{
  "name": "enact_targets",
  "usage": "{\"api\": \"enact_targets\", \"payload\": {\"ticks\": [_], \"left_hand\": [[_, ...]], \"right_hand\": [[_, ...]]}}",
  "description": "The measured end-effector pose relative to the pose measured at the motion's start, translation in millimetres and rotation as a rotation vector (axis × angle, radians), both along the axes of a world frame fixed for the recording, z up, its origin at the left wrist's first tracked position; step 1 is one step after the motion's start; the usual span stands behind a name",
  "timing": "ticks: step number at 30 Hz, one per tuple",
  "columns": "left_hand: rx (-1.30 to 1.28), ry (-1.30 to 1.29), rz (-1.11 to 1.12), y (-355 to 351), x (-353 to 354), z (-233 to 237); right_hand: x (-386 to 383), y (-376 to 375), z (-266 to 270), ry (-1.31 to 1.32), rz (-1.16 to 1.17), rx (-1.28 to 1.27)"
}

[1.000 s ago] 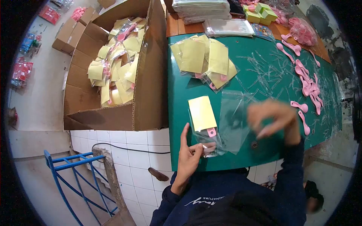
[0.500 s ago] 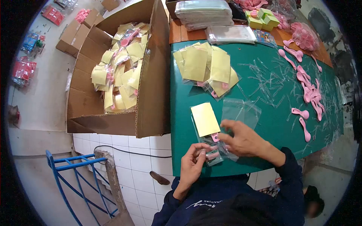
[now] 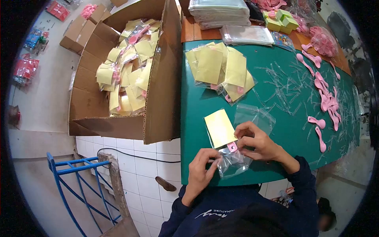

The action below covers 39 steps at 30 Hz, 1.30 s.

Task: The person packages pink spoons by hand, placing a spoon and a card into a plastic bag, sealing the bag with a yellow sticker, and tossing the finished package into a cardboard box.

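A clear plastic bag (image 3: 233, 165) lies at the near edge of the green table, with a yellow card (image 3: 220, 128) and a pink spoon's handle (image 3: 232, 147) at its upper end. My left hand (image 3: 202, 168) pinches the bag's left edge between thumb and fingers. On the other side, my right hand (image 3: 258, 144) has its fingers curled at the bag's right edge, beside the card's lower corner. Behind it lies an empty clear bag (image 3: 254, 116). Farther back are several filled bags with yellow cards (image 3: 211, 65).
A large cardboard box (image 3: 162, 87) full of packed bags stands left of the green table (image 3: 197, 166). Pink spoons (image 3: 325, 98) and clear plastic strips (image 3: 282, 85) lie to the right. Stacked clear bags (image 3: 219, 12) are at the back. A blue metal frame (image 3: 79, 170) stands lower left.
The near end of the bag has been spread out flatter. My right hand has come down to the bag's right edge, its fingers more curled. The view has shifted slightly.
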<state>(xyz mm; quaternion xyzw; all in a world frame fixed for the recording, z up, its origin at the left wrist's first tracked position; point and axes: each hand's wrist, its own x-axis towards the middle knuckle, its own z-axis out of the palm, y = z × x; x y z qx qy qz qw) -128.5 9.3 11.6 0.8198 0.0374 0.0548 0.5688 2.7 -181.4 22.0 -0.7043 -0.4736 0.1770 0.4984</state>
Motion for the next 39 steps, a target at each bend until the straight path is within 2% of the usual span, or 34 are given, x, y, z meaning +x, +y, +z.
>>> {"api": "enact_targets", "payload": {"ticks": [5,8,17,20,25,32,34,39], "left_hand": [[-0.110,0.057,0.119,-5.8,0.8,2.7],[-0.205,0.088,0.173,-9.6,-1.4,-1.9],[-0.117,0.077,0.202,-17.5,3.1,-0.1],[-0.123,0.110,0.248,-18.8,3.7,-1.4],[-0.166,0.153,0.258,-17.7,0.5,-5.9],[-0.424,0.194,0.327,-19.5,-2.9,-8.5],[-0.514,0.204,0.376,-21.8,-2.1,-7.4],[-0.531,0.183,0.400,-22.5,-2.5,-6.9]], "right_hand": [[2.9,-2.2,8.8,0.109,-0.036,-0.103],[-6.6,0.4,5.1,0.538,-0.096,-0.046],[-15.2,5.5,-17.6,0.662,-0.337,0.008],[-17.2,12.5,-6.7,0.699,-0.410,-0.081],[-22.2,21.7,-4.4,0.455,-0.453,-0.124],[-24.9,27.9,-8.0,0.285,-0.474,-0.148],[-25.2,29.9,-9.6,0.286,-0.505,-0.123],[-25.6,31.3,-7.7,0.308,-0.536,-0.111]]}}
